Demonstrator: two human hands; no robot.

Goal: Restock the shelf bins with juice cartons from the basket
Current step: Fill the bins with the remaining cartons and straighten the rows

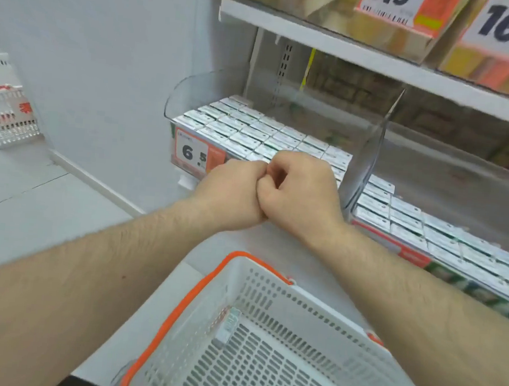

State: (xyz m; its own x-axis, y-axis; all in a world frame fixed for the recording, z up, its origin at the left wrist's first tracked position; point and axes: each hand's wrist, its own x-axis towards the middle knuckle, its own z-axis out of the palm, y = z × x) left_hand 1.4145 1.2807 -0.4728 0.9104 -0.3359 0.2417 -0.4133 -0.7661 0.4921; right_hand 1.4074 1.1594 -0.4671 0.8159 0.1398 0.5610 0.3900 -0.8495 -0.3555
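Head view: left hand (232,191) and right hand (301,190) fisted, touching.

Lower shelf (450,191): two clear plastic bins side by side. Left bin (194,95) packed with juice cartons (252,131) in tight rows, tops up; orange price tag (195,153) on its near face. A clear divider (370,153) parts it from the right bin (396,245), also filled with rows of cartons (428,229).

Upper shelf (366,56): yellow and orange packs (384,28), blurred, behind price cards.

Floor (30,204): pale tiles. White basket (281,333) with orange rim stands near; second basket (10,119) far left.
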